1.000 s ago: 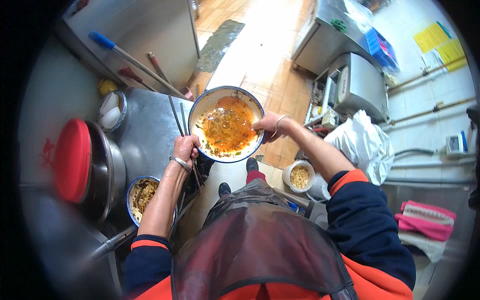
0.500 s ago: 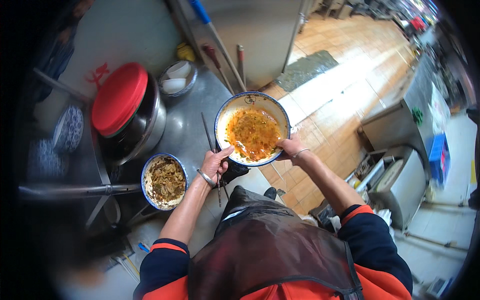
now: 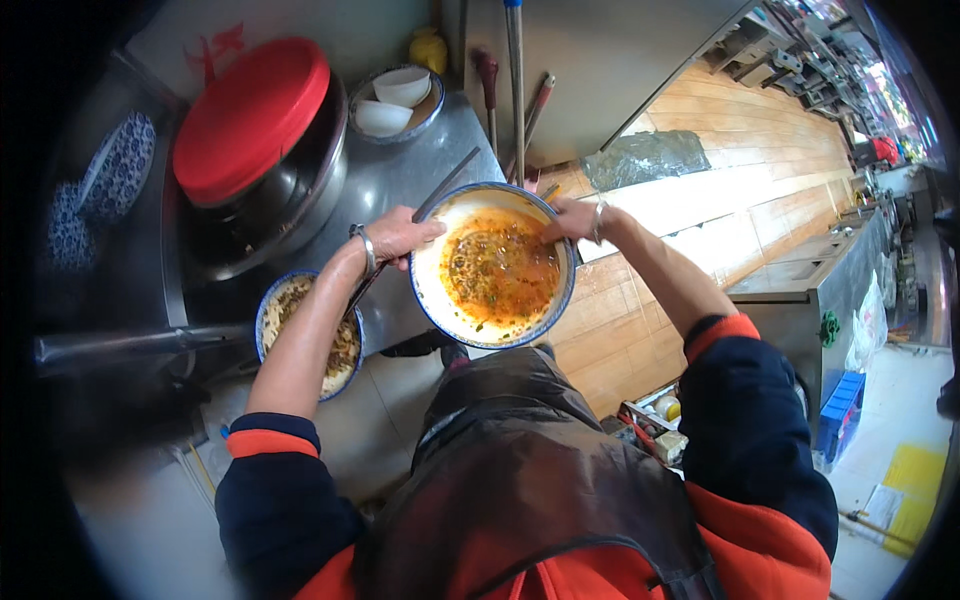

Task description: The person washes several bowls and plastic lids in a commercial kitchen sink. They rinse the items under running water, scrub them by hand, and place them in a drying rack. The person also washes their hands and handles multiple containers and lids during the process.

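A white bowl with a blue rim (image 3: 430, 290) is held in front of my apron, orange-red oily liquid with dark bits pooled inside. My left hand (image 3: 393, 237) grips its left rim, thumb over the edge. The same hand also holds long dark chopsticks (image 3: 447, 184), which slant up past the rim and down below the wrist. On the opposite side, my right hand (image 3: 577, 219) clasps the upper right rim, fingers partly hidden. Under my left forearm sits a second blue-rimmed bowl (image 3: 350, 355) of brownish shredded food, partly covered by the arm.
A steel counter (image 3: 385, 190) carries a large metal pot (image 3: 335, 190) with a red lid (image 3: 255, 115) and a bowl (image 3: 430, 115) holding small white bowls. Long-handled tools (image 3: 516, 90) lean by a steel panel. Tiled floor (image 3: 600, 330) stretches right, toward another counter (image 3: 850, 250) and a blue crate (image 3: 841, 410).
Both hands have shifted up along the bowl's rim, and the bowl has turned. The chopsticks now slant more across the left hand. My left forearm now covers part of the second bowl.
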`<action>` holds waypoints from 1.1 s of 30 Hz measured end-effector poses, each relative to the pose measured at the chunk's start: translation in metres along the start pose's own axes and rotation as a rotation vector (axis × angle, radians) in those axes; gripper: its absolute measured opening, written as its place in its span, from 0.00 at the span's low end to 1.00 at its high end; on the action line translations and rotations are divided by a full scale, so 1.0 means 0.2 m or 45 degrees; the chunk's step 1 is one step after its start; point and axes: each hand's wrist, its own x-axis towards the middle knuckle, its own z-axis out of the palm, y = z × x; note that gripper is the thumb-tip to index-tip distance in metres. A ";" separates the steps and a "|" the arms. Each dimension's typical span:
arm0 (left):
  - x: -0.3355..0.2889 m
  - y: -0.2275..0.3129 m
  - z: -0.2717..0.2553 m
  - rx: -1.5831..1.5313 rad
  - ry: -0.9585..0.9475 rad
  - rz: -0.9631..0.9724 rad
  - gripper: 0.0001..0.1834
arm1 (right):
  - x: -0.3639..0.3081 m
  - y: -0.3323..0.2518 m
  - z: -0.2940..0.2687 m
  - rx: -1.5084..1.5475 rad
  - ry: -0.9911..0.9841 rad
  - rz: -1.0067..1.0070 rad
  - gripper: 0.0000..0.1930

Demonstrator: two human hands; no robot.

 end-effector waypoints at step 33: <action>-0.20 -0.52 1.11 -1.574 1.316 -0.339 0.12 | 0.00 0.22 0.33 -0.726 0.664 -0.199 0.33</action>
